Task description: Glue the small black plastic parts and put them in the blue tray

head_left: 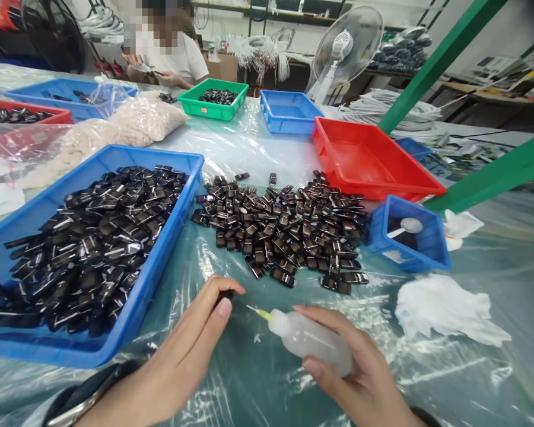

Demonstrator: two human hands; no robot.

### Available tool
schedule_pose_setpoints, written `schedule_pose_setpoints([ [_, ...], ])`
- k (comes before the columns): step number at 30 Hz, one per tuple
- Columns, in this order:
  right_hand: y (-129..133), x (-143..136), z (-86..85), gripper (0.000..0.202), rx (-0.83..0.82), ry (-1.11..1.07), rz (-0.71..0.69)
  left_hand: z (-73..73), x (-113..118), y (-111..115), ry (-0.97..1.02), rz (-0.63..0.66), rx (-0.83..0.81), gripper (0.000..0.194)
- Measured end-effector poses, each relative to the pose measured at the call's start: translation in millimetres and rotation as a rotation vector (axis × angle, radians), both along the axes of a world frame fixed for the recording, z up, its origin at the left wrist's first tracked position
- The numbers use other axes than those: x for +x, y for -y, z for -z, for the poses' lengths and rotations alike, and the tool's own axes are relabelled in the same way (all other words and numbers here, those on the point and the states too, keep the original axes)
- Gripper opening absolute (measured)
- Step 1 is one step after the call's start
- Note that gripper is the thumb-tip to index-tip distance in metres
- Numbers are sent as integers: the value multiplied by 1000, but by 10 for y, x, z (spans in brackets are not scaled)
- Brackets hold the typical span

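Observation:
My left hand [196, 335] is closed on a small dark plastic part [223, 296], mostly hidden by its fingers. In my right hand [351, 356] lies a translucent squeeze bottle [315, 342], tilted sideways, its yellow-based needle tip pointing left toward that part. A small gap separates the needle from the left hand. Beyond both hands spreads a loose pile of glossy black-brown plastic parts [285, 231]. More such parts fill a large blue tray [160, 261] to the left.
A small blue bin [431, 261] with a white spoon stands right, near a crumpled white cloth [445, 311]. Behind are a red tray [378, 160], a blue tray [289, 121] and a green tray [209, 111]. A green post [445, 59] slants at right. Someone sits across the table.

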State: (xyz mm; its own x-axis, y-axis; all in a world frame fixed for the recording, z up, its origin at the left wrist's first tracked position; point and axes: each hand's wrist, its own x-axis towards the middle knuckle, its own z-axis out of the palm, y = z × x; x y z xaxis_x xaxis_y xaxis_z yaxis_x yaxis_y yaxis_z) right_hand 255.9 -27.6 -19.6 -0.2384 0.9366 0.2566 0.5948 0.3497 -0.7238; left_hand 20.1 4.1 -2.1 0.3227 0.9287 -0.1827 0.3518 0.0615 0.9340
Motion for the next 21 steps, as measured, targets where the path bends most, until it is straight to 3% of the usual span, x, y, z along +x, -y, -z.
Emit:
schedule_pose_setpoints([
  [6,-28,-8,-8,31,212,-35,-22,-78,-87,-1,-25,231,64,20],
  [12,-14,27,-77,30,142,78,-13,-67,-112,-34,-37,243,110,25],
  [21,-28,-3,-95,29,150,37,-10,-69,-101,-31,-24,294,141,29],
])
